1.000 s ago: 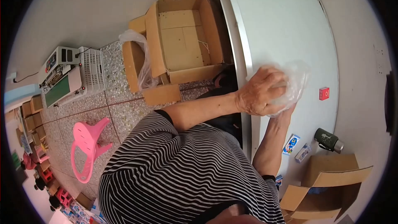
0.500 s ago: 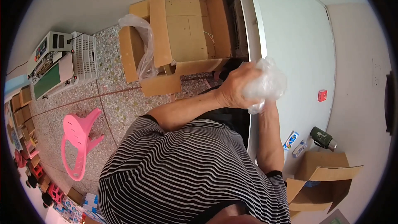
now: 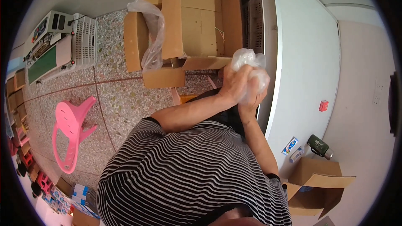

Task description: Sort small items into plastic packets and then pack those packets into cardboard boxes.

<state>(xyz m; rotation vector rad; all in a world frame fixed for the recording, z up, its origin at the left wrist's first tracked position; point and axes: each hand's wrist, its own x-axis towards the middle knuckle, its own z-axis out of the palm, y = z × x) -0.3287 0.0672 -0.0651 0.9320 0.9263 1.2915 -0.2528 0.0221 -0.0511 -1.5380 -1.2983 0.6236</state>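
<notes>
Both hands pressed a crumpled clear plastic bag [image 3: 250, 65]; the left hand [image 3: 234, 84] held a closed grip over it; the right hand [image 3: 251, 96] gripped it from below. They were at the white desk [image 3: 301, 79] edge, near an open cardboard box [image 3: 201, 29].

The person wears a short-sleeved shirt [image 3: 188, 171] with black and white horizontal stripes.

**Count of what's in the room**

Two hands, the left hand [image 3: 235, 83] and the right hand [image 3: 251, 96], share one crumpled clear plastic bag [image 3: 250, 65]. On the floor stand two open cardboard boxes, a large one [image 3: 201, 21] and a smaller one [image 3: 144, 50] lined with plastic film. One pink plastic stool [image 3: 69, 132] lies tipped over. The white bench [image 3: 305, 58] carries one red block [image 3: 323, 105], two small blue-and-white packets [image 3: 293, 150], one dark green flask [image 3: 320, 147] and one more cardboard box [image 3: 316, 186].
</notes>
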